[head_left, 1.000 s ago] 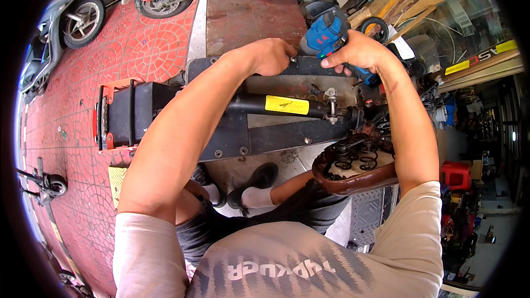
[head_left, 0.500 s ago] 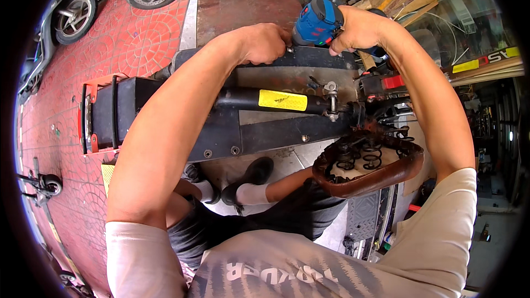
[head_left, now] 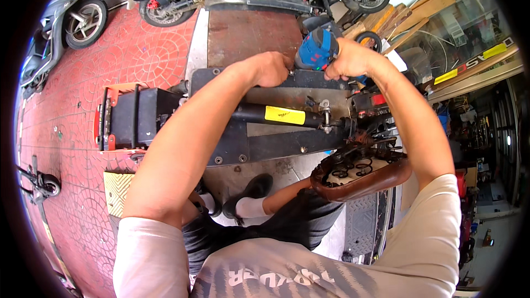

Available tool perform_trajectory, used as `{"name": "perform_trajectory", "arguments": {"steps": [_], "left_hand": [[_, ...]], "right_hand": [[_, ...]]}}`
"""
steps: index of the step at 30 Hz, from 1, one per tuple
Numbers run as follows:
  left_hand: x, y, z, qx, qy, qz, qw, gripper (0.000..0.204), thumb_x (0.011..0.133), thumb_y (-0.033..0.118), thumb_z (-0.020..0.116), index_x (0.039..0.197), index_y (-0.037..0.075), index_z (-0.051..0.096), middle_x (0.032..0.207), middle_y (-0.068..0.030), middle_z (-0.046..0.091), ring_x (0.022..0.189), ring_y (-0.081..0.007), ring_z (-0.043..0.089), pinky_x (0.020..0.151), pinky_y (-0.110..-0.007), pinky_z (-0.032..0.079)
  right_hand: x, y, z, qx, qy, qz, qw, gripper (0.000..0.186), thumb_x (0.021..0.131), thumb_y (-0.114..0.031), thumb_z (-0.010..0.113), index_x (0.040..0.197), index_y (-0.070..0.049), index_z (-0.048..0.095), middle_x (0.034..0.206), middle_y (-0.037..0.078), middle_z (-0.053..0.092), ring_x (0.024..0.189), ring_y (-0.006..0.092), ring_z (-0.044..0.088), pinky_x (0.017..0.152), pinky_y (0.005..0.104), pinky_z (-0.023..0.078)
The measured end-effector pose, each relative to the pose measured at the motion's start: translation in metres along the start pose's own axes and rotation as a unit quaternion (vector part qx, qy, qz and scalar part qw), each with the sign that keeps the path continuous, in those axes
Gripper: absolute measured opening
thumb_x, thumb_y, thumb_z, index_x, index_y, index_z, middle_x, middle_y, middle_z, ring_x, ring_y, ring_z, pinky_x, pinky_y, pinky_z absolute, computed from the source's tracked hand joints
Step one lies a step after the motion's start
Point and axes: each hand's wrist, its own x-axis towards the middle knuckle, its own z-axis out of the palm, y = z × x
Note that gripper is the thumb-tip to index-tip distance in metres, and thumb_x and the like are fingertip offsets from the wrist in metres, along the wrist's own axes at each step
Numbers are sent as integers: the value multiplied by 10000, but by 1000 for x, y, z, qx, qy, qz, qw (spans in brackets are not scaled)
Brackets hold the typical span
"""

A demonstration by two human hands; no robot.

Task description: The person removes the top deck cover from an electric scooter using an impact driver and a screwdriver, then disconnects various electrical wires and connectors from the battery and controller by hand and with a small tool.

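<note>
View has shifted since half a second ago: scooter deck, driver and both hands all sit lower in the picture now, hands still at the deck's far edge. Right hand (head_left: 350, 62) clamped round the blue cordless driver (head_left: 316, 49), which is held over the far strip of the scooter deck (head_left: 270, 146), just right of the left hand (head_left: 270, 70). Bit end is hidden, can't say if it's seated on anything. Left hand has fingers curled in at a small bolt (head_left: 291, 72) on that edge; can't make out whether they pinch it. Deck lies crosswise in front of the person, above the legs. Black stem tube (head_left: 248, 113) runs along its middle, yellow label (head_left: 285, 115) on it, metal clamp (head_left: 326, 117) at its right end. Black box (head_left: 154, 118) with an orange frame (head_left: 110, 142) at the deck's left end. Brown seat (head_left: 364, 184) is upside down near the right thigh, coil springs showing. Red tiled floor (head_left: 149, 49) to the left, motorcycles beyond it, wooden planks (head_left: 428, 8) stacked top right
</note>
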Motion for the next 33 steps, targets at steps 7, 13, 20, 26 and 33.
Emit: {"name": "perform_trajectory", "arguments": {"steps": [7,13,20,26,33], "left_hand": [[0,-1,1,-4,1,-18,1000,462,888,122,578,1337,83,678,1174,-234,732,1134,-351,692,982,-403,523],[-12,15,-7,-170,-49,-114,978,407,948,142,560,1339,114,671,872,-95,686,643,-168,579,551,-338,450],[-16,31,-15,-394,-52,-100,912,230,976,136,539,1143,76,684,713,26,498,508,-55,359,425,-242,245],[-31,61,-25,-378,-36,-94,920,194,965,153,550,1006,30,695,721,23,510,494,-58,356,417,-241,234],[-61,35,-67,-405,93,-123,901,201,954,209,552,938,63,688,702,28,505,509,-65,374,431,-247,240]], "right_hand": [[-10,-23,-2,-43,22,24,999,261,703,-148,871,833,21,720,704,89,700,556,189,642,537,357,519],[-21,-21,-1,-35,40,54,997,322,690,-137,879,932,3,719,765,82,723,582,174,641,554,345,526],[-51,-7,-14,96,76,9,992,282,743,-87,869,956,-10,701,779,42,715,625,122,631,552,288,504],[-85,-5,-9,159,77,-26,984,208,746,-92,869,872,-17,721,704,38,694,572,121,619,520,289,489],[-138,-7,-3,205,146,-35,967,339,752,-110,882,1026,-25,701,808,32,703,621,114,614,572,283,499]]}}
